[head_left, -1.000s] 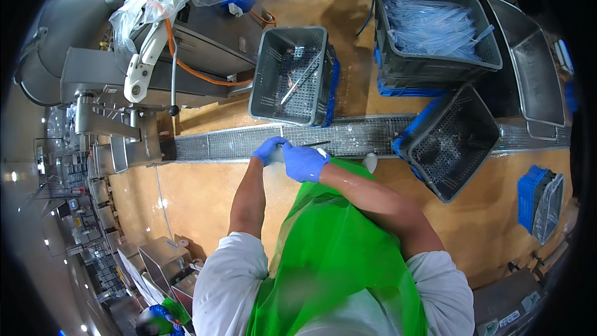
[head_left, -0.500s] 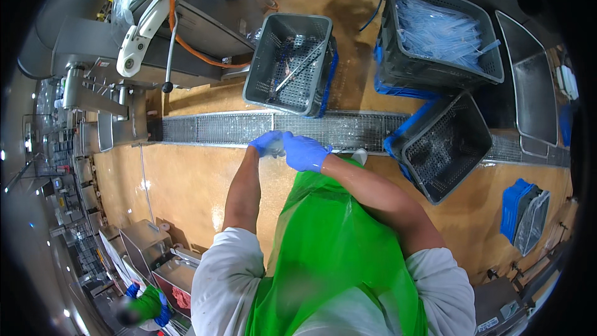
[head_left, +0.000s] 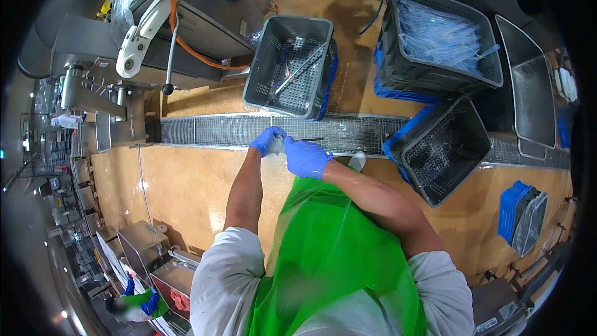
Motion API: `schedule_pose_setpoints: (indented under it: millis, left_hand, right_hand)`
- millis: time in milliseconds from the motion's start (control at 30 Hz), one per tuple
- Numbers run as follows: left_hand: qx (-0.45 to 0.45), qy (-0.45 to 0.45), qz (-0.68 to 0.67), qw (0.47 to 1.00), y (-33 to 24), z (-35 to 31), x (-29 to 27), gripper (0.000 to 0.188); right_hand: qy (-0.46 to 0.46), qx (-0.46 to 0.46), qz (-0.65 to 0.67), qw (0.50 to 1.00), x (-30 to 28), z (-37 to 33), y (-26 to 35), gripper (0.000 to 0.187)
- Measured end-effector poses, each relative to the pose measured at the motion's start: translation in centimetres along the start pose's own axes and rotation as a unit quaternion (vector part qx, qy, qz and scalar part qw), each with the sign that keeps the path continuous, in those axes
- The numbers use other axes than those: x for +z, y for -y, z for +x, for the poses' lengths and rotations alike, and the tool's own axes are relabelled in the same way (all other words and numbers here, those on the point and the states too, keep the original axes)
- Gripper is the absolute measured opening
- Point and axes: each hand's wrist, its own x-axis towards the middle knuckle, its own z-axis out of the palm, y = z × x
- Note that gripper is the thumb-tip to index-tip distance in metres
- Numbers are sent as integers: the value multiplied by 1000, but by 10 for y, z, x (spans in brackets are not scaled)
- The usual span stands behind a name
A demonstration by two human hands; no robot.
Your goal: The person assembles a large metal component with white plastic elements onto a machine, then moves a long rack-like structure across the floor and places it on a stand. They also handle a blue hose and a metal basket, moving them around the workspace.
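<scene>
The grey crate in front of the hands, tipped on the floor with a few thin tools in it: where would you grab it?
Probably by the near rim of the grey crate, reaching forward over the floor drain grate. That edge faces the person, its open top tilts toward them, and its mesh walls give finger holds. Both gloved hands, left hand and right hand, are occupied now.

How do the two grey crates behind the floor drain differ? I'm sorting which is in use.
The left crate holds only a few long thin items, its mesh bottom showing; the right crate is piled with clear plastic pieces. The left crate looks smaller and lighter grey; the right crate looks bigger and darker. Both are perforated, open-topped, and rest on blue supports.
</scene>
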Motion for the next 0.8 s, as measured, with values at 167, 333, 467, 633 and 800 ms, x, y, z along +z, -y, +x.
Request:
schedule_pose_setpoints:
  millis: [167,333,467,633,800]
  left_hand:
    - [20,36,52,998,4,3,-8,19]
    - [13,12,-19,1000,-3,-14,4,21]
    - [-29,-10,-20,999,-19,-35,9,20]
    - [-36,10,-37,999,-35,-52,14,17]
    - [-26,9,-41,999,-31,-43,10,15]
  right_hand:
    - [-9,9,26,1000,0,1,3,30]
    - [-84,37,42,995,-3,8,-12,31]
    - [-115,91,34,989,-18,14,-44,32]
    - [-121,90,36,988,-23,16,-61,34]
    - [-80,34,17,996,-12,10,-38,35]
